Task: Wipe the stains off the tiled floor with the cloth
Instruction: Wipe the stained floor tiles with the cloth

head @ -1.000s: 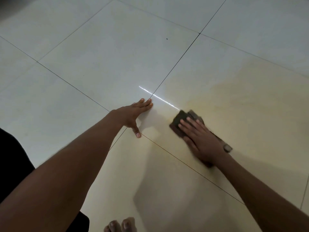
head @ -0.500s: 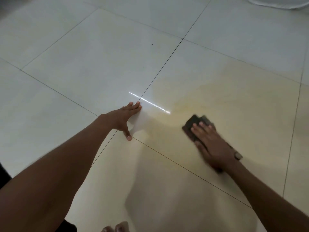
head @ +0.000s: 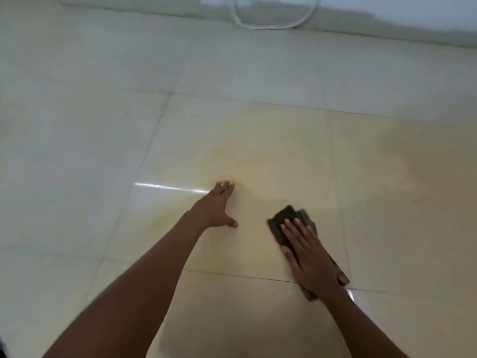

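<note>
A dark brown folded cloth point(head: 285, 218) lies flat on the pale glossy tiled floor point(head: 77, 164). My right hand point(head: 309, 257) presses on it with straight fingers and covers most of it; only its far end and a corner near my wrist show. My left hand point(head: 215, 206) rests flat on the floor to the left of the cloth, fingers spread. A faint yellowish stain point(head: 247, 161) spreads over the tile beyond both hands. The frame is blurred.
A white cable point(head: 271, 24) loops on the floor at the far edge, by the base of a wall point(head: 387, 24). A darker damp-looking patch point(head: 418, 156) covers the tiles to the right. A bright light streak point(head: 167, 187) reflects left of my left hand.
The view has swung up and to the right, bringing the wall and cable in. My left hand has shifted onto the stained tile. My right hand has slid the cloth across the tile.
</note>
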